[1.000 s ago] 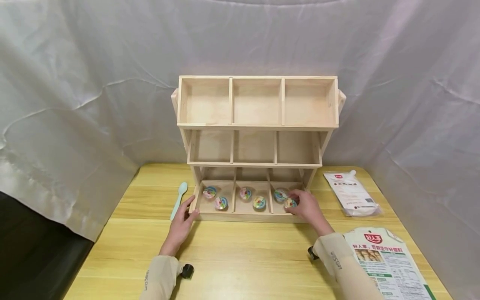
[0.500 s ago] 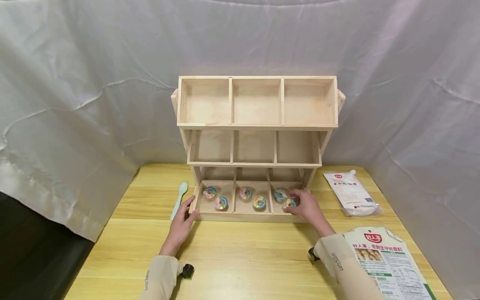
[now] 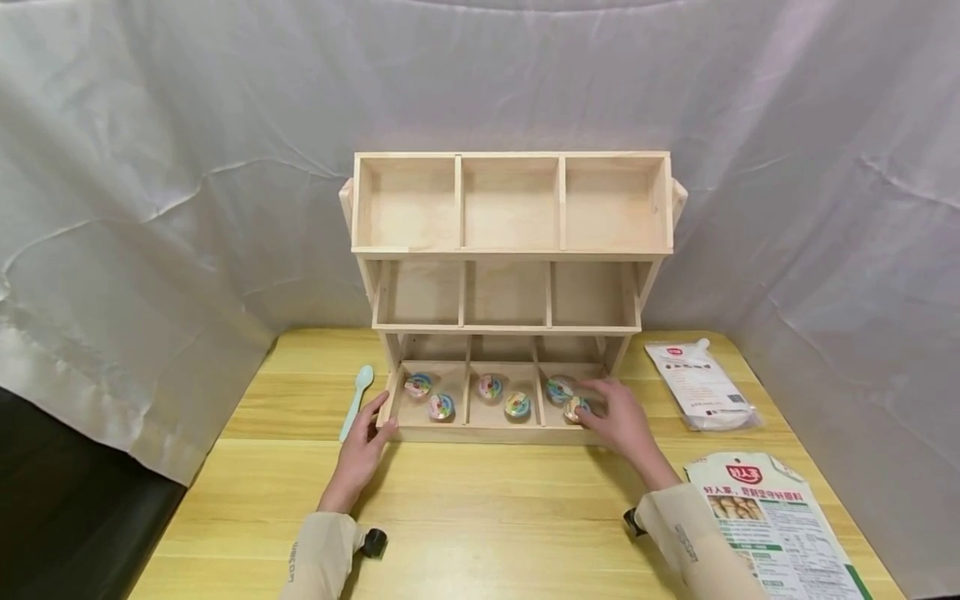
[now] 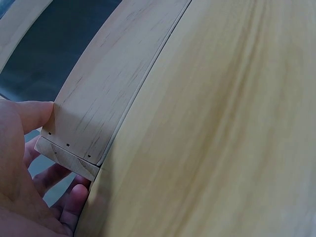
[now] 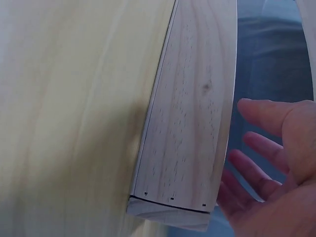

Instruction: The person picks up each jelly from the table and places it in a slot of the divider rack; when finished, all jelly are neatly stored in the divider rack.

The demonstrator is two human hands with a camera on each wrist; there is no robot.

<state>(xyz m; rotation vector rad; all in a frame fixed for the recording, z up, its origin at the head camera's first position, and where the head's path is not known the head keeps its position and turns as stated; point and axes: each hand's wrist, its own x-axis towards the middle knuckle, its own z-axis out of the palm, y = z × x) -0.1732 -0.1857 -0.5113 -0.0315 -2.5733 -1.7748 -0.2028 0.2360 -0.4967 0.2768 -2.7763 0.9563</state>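
Note:
My left hand grips the left front corner of a wooden display shelf's bottom tray. In the left wrist view its thumb lies on the top edge of the front board, with the fingers round the side. My right hand hovers over the bottom tray's right compartment, thumb and fingers spread around a small jelly cup. The right wrist view shows those fingers apart with nothing between them. Another jelly cup lies just behind. Pairs of cups also sit in the left compartment and the middle compartment.
The shelf's upper tiers rise behind the bottom tray. A pale blue spoon lies left of the shelf. On the right are a white pouch and a large printed packet. Grey cloth hangs around the table.
My right hand has loosened from the front jelly cup in the right compartment and drawn slightly right. That cup has shifted a little left. My left hand keeps its hold on the tray corner.

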